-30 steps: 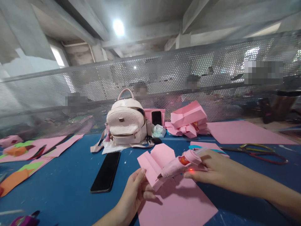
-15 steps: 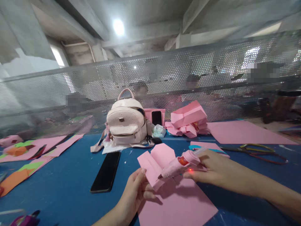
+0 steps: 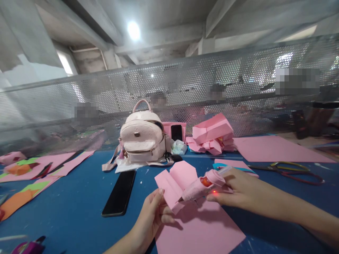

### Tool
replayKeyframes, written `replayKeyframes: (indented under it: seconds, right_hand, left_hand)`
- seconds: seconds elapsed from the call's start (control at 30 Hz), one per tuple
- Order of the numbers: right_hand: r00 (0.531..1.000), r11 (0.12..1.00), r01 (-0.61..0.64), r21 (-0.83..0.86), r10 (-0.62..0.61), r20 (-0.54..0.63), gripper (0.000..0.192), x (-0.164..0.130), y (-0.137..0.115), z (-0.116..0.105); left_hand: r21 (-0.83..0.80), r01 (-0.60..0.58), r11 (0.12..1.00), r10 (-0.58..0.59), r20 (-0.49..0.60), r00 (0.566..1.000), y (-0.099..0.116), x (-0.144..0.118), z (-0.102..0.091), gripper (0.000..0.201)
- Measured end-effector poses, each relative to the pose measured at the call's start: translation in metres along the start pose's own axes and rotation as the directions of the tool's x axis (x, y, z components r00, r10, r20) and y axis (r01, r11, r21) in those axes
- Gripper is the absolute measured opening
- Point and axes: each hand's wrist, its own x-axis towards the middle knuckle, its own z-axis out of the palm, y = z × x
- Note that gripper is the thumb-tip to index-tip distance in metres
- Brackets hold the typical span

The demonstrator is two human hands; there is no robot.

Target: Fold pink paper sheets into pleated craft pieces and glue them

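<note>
A folded pink paper piece (image 3: 173, 190), with upright flaps, is pinched at its left edge by my left hand (image 3: 153, 211). My right hand (image 3: 238, 190) is wrapped round a pink hot glue gun (image 3: 203, 185) with a red light lit near the grip. The gun's nozzle points left and sits at the lower edge of the folded paper; whether it touches is hard to tell. Beneath both hands a flat pink sheet (image 3: 201, 229) lies on the blue table (image 3: 87, 197). The gun's trigger is hidden by my fingers.
A black phone (image 3: 119, 193) lies left of my left hand. Behind stands a white backpack (image 3: 141, 137), with a pile of folded pink paper (image 3: 212, 135) to its right. Scissors (image 3: 288, 169) lie at the right. Coloured paper pieces (image 3: 34, 187) are on the left. A perforated metal screen (image 3: 185, 81) crosses the back.
The glue gun has shifted very slightly to the right along the paper's lower edge. My left hand and the folded paper stay in place.
</note>
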Motion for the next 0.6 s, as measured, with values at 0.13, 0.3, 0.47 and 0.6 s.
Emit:
replayKeyframes:
  seconds: [0.13,0.3,0.47,0.6]
  right_hand:
    - [1.000,1.000,-0.013,-0.016,0.012,-0.026,0.026,-0.0006,0.0011,0.0014]
    - [0.999,1.000,-0.002,-0.012,0.002,-0.035,0.026,-0.0003,0.0003,0.0022]
    - [0.999,0.999,-0.027,-0.027,0.026,-0.019,0.031,0.0000,0.0014,0.0044]
    - [0.999,0.999,-0.042,-0.033,0.041,-0.027,0.030,-0.0002,0.0036,0.0057]
  left_hand:
    - [0.004,0.001,1.000,-0.001,-0.012,1.000,-0.0005,0.0006,-0.0009,0.040]
    - [0.004,0.002,1.000,-0.002,-0.023,1.000,-0.0016,0.0012,-0.0022,0.042]
    - [0.014,-0.004,1.000,0.004,-0.016,1.000,-0.0019,0.0009,-0.0018,0.042]
    - [-0.001,-0.011,1.000,0.011,-0.007,1.000,-0.0010,0.0006,-0.0010,0.037]
